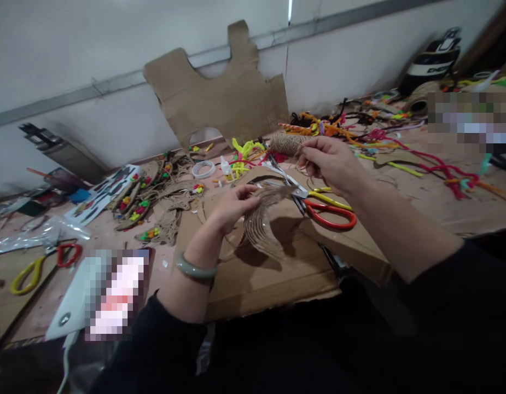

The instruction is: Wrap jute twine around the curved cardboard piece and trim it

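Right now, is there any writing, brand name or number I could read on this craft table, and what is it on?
No text can be read anywhere.
Black-and-white helmet by the wall: markings too blurred to read.
White sheet with dark shapes: shapes only, no clear letters.
Two patches are pixelated and unreadable.

Your left hand (232,205) holds a tan, twine-ribbed crescent shape (261,227). Just right lie scissors (324,205) with red and yellow handles on brown cardboard (256,276). Your bracelet (195,268) is grey-green, your sleeves black.
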`<state>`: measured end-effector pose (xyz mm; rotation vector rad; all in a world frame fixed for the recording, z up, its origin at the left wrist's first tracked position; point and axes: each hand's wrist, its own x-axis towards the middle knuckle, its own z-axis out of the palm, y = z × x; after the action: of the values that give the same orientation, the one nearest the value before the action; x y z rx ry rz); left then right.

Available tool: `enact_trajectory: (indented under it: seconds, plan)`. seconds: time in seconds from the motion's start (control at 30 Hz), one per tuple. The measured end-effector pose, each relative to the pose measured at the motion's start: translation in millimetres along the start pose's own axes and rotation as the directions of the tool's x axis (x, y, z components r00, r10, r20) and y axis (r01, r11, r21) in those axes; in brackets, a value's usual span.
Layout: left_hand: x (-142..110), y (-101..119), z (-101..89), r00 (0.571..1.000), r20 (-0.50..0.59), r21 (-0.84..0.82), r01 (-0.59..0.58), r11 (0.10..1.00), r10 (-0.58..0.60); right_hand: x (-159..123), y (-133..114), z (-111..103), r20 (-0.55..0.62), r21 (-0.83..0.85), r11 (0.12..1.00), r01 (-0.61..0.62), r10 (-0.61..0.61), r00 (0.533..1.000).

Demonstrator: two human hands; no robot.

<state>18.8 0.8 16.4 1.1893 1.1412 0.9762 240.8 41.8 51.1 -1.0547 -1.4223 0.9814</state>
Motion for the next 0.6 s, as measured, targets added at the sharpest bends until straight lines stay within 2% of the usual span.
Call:
enact_trajectory:
  seconds: [0.17, 0.3, 0.37, 0.47, 0.53, 0.6]
  plan:
    - [0.3, 15.8, -21.2, 0.966, -0.241, -0.318, -0.167, 0.933, 0.091, 5.5, -5.1, 22.7, -0.018, 0.044, 0.999, -0.017, 0.017, 1.0]
    - [6.3, 13.4, -31.9, 0.87, -0.465, -0.386, -0.364, 0.847, 0.162, 6.6, -2.0, 42.6, -0.028, 0.084, 0.996, 0.029, -0.027, 0.999]
    - [9.4, 11.1, -32.9, 0.836, -0.51, -0.354, -0.418, 0.837, 0.203, 7.5, 3.2, 50.6, -0.055, 0.026, 0.997, 0.067, -0.066, 0.996]
    - [10.2, 11.3, -27.4, 0.813, -0.545, -0.377, -0.456, 0.806, 0.204, 10.5, 14.4, 59.8, -0.094, -0.061, 0.992, 0.114, -0.12, 0.988]
    - [8.0, 13.5, -21.0, 0.817, -0.553, -0.447, -0.455, 0.77, 0.162, 12.7, 21.7, 64.1, -0.079, -0.067, 0.99, 0.124, -0.129, 0.988]
    - [4.6, 16.0, -15.3, 0.846, -0.522, -0.515, -0.413, 0.751, 0.108, 14.7, 26.8, 66.1, -0.068, -0.092, 0.983, 0.159, -0.166, 0.984]
